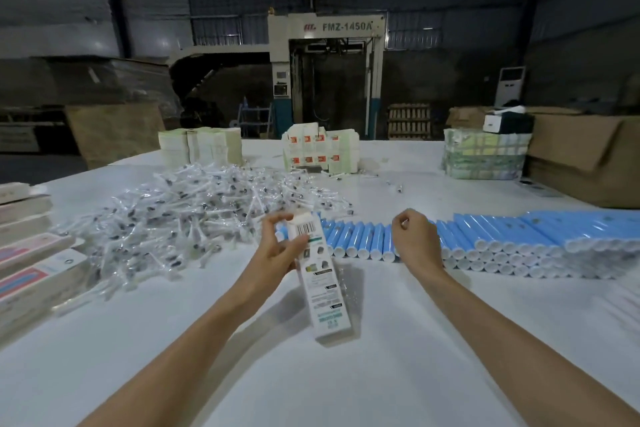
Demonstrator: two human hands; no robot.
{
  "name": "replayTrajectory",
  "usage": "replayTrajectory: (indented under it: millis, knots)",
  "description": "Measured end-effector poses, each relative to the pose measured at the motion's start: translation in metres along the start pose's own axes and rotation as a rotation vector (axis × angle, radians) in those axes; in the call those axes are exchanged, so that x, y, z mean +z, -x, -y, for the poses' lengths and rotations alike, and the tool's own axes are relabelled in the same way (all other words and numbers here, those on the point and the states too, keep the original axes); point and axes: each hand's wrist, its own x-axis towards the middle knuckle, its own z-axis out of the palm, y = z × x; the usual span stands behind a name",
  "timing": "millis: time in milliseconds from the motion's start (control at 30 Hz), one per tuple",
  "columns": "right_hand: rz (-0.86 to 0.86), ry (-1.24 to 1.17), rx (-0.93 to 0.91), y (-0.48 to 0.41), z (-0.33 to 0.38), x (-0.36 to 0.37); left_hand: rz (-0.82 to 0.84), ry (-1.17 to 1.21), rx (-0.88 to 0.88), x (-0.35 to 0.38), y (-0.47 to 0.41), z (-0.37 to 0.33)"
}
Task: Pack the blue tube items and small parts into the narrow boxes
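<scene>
Blue tubes [363, 237] lined up on table [381, 367], long axes pointing away, caps nearside, just beyond right hand [415, 239]; fingers curled, nothing seen inside. Left hand [280, 250] gripping narrow box [325, 288] near top, just left of row. Right hand nearer.

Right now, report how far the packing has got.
Done: closed boxes stacked at the left edge. In hand: left hand holds one narrow box near its top; right hand curled above the blue tubes, apparently empty. Left: the tube row and the pile of wrapped parts.
</scene>
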Motion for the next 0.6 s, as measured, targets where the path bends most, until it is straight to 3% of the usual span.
replayTrajectory:
  millis: [233, 467, 600]
  knots:
    - [0.144, 0.685, -0.08, -0.048, -0.006, 0.008, -0.047, 0.038, 0.005, -0.005, 0.001, -0.003]
    - [0.261, 1.027, -0.098, -0.051, 0.008, 0.024, -0.087, 0.033, 0.057, 0.0, 0.002, -0.009]
    - [0.296, 1.054, -0.063, -0.051, 0.019, 0.027, -0.101, 0.009, 0.058, 0.004, 0.004, -0.01]
